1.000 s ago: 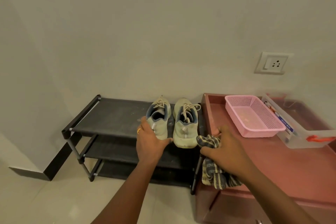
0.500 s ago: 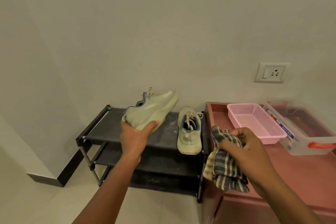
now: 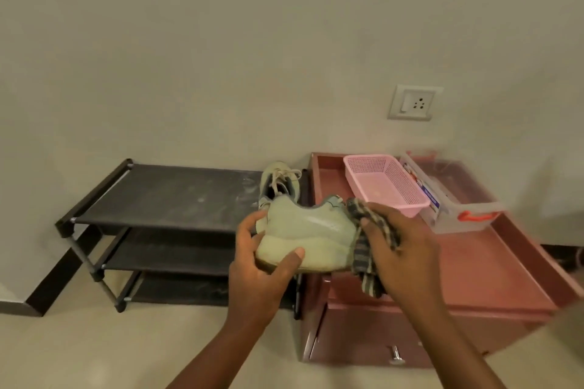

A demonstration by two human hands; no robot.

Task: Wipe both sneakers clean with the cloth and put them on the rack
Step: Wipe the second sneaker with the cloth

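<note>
My left hand (image 3: 262, 265) grips a pale green sneaker (image 3: 311, 229) by its sole, held sideways in the air in front of the rack. My right hand (image 3: 399, 246) holds a striped cloth (image 3: 363, 254) bunched against the sneaker's right end. The second pale green sneaker (image 3: 281, 181) stands upright on the top shelf of the black three-tier rack (image 3: 170, 196), at its right end, partly hidden behind the held one.
A reddish cabinet (image 3: 474, 265) with a raised rim and a drawer stands right of the rack. On it sit a pink basket (image 3: 385, 181) and a clear plastic box (image 3: 455, 199) with a red handle. A wall socket (image 3: 412, 103) is above.
My left hand lifted one sneaker off the top shelf and brought it right and toward me. My right hand raised the cloth from the cabinet edge to the sneaker.
</note>
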